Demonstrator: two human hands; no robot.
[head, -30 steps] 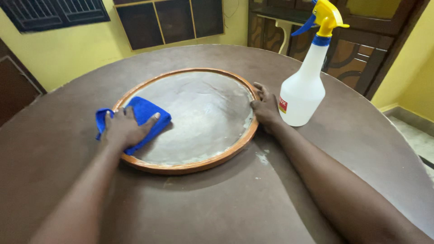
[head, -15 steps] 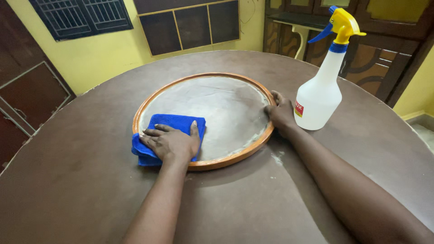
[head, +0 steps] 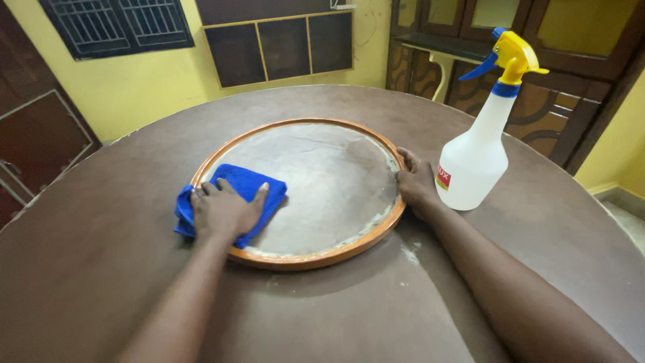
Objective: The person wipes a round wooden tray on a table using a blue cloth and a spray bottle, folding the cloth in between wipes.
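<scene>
A round mirror with an orange-brown wooden frame point(head: 316, 259) lies flat on a brown table; its surface is smeared and dusty. My left hand point(head: 225, 210) presses a folded blue cloth point(head: 267, 190) onto the mirror's left part, the cloth hanging over the frame. My right hand point(head: 415, 181) rests on the frame's right edge, fingers curled on it. A white spray bottle point(head: 474, 161) with a yellow and blue trigger head stands upright just right of that hand.
The large brown table point(head: 336, 316) has rounded edges and white smudges near the mirror's front right. Behind it are a yellow wall, a barred window point(head: 114, 23), dark wall panels and a wooden cabinet point(head: 537, 40) at the back right.
My left hand slid the blue cloth from the mirror's left edge toward the front middle, then back a little to the left. My right hand stayed on the frame.
</scene>
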